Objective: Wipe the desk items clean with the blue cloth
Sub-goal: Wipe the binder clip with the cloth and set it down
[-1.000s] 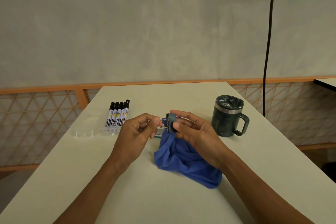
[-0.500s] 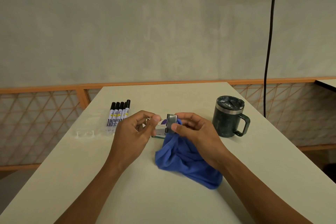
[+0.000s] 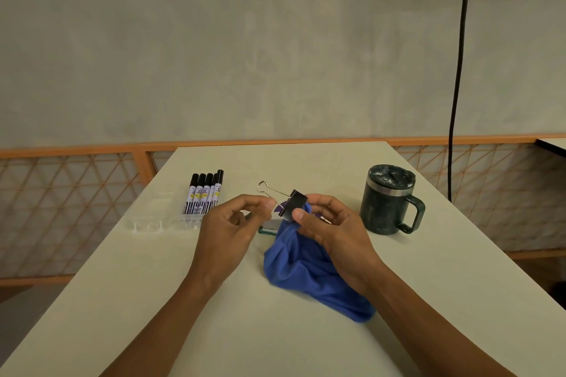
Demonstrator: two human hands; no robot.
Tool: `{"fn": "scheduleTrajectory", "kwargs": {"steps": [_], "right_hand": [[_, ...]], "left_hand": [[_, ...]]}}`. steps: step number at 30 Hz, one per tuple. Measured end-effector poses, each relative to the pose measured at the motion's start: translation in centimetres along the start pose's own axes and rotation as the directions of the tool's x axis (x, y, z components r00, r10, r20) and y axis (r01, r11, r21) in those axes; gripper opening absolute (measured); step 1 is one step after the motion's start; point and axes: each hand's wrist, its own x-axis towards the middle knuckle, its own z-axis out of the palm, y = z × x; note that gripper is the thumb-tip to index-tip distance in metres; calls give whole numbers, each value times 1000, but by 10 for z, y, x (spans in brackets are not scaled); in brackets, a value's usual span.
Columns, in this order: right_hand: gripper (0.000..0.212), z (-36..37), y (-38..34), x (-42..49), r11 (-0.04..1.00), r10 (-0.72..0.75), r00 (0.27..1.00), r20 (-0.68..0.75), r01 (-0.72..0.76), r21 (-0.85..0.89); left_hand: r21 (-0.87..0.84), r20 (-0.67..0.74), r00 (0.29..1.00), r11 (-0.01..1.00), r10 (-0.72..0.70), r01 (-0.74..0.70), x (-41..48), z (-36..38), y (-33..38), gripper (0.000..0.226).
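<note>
Because most of the blue cloth (image 3: 309,272) lies slack on the table (image 3: 153,300) nearest you, with only its upper fold gathered in the right hand (image 3: 333,229), any upward pull drags the loose tail across the surface; keep lifts low. The right grip is closed: the thumb presses the black body of the binder clip (image 3: 295,203) against the bunched cloth, and the fingers curl behind it. The left hand (image 3: 232,223) is also closed, thumb and forefinger apparently pinching the lower wire arm, though the exact contact is partly hidden. The clip is held off the table, between both hands. The upper wire handle (image 3: 269,190) stands free and angled away. If you squeeze either arm while rubbing, the spring jaw is likely to open and nip cloth or skin; if the thumb slides off the smooth body, the clip may spring loose and drop. A small flat item (image 3: 269,228) lies directly beneath the hands and would take that impact. Farther out, the markers (image 3: 205,194) sit in a row to the left and could roll if struck. The mug (image 3: 387,202) stands to the right, near your right hand; a wide elbow swing could knock it.
</note>
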Motion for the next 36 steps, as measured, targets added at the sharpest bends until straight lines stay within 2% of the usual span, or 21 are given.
{"fn": "scheduleTrajectory", "kwargs": {"steps": [3,10,15,22,26,30,36], "right_hand": [[41,1,1,-1,1000,1,1000,-6,-1,-20],[43,7,2,-6,999,-6,1000,-4,6,-54],[42,12,6,-4,977,-45,999,-25,39,-211],[30,6,12,0,929,-110,994,-21,96,-357],[24,3,13,2,916,-130,992,-6,117,-384],[20,2,12,5,898,-165,986,14,156,-412],[25,2,14,7,876,-169,985,22,161,-455]], "left_hand": [[-13,-55,998,999,-30,29,1,-2,0,16],[-133,-60,992,986,-112,103,1,2,6,14],[-109,-104,988,989,-114,103,4,-4,6,10],[138,-319,947,990,27,19,20,-49,3,6],[277,-465,885,955,41,102,45,-95,-14,3],[347,-592,806,899,-9,265,73,-139,-32,16],[394,-636,768,825,-73,404,98,-172,-57,18]]}}
